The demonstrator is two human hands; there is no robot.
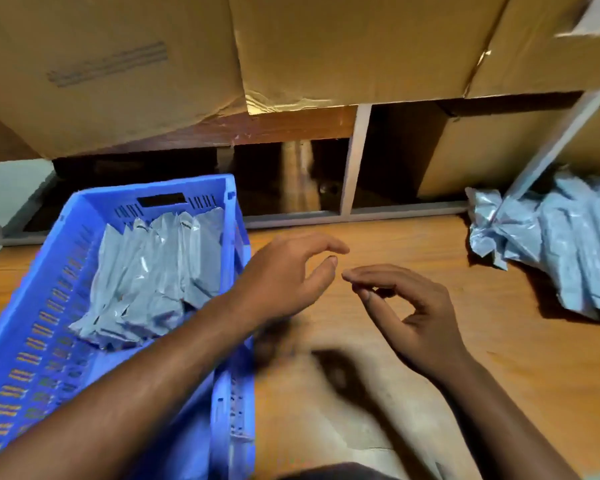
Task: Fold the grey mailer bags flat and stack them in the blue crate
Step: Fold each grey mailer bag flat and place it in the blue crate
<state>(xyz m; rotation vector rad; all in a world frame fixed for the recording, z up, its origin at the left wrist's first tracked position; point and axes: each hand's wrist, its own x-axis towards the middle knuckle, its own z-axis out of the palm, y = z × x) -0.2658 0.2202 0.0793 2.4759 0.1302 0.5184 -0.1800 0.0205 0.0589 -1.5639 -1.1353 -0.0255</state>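
Note:
A blue slotted crate (42, 306) sits at the left on the wooden table, with several folded grey mailer bags (153, 275) stacked inside toward its far end. A heap of loose, crumpled grey mailer bags (561, 244) lies at the right edge of the table. My left hand (284, 278) hovers just right of the crate's rim, its forearm crossing over the crate, fingers loosely curved and holding nothing. My right hand (409, 306) hangs over the middle of the table, fingers relaxed and empty, its fingertips close to those of my left hand.
Large cardboard boxes (326, 46) stand on a wooden shelf behind the table. A white metal frame (355, 161) and dark openings lie under that shelf. Another box (482, 157) sits at the back right. Bare wooden tabletop (395, 393) shows between crate and heap.

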